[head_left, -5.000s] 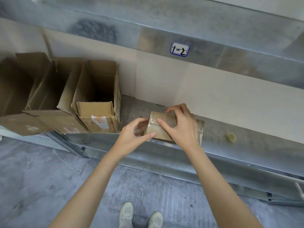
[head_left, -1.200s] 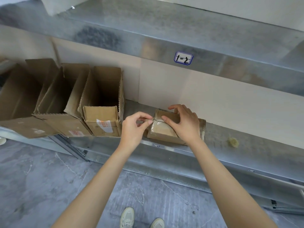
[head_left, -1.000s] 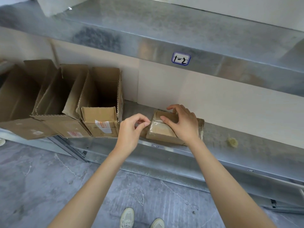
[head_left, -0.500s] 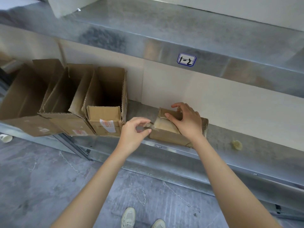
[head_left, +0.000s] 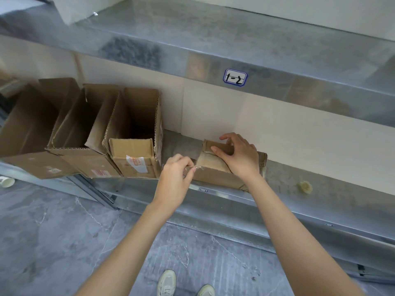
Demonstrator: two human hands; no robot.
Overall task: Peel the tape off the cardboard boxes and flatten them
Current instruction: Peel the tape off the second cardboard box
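Note:
A small brown cardboard box (head_left: 215, 173) lies on the metal shelf (head_left: 320, 189). My right hand (head_left: 239, 155) rests on its top, fingers curled over the far edge and thumb pressing the lid. My left hand (head_left: 178, 171) sits at the box's left end and pinches a strip of clear tape (head_left: 197, 167) that stretches from the box's front left corner. Three larger opened cardboard boxes (head_left: 132, 144) stand side by side on the shelf to the left, flaps up.
An upper metal shelf (head_left: 213, 50) with a label marked 1-2 (head_left: 235, 76) overhangs the work area. A small yellowish wad (head_left: 305, 186) lies on the shelf to the right. A paper cup (head_left: 6, 181) lies on the grey floor at far left. My shoes (head_left: 166, 283) are below.
My left hand has pulled the tape strip down and leftward off the box's top to its front corner. My right hand has stayed on the box, holding it down.

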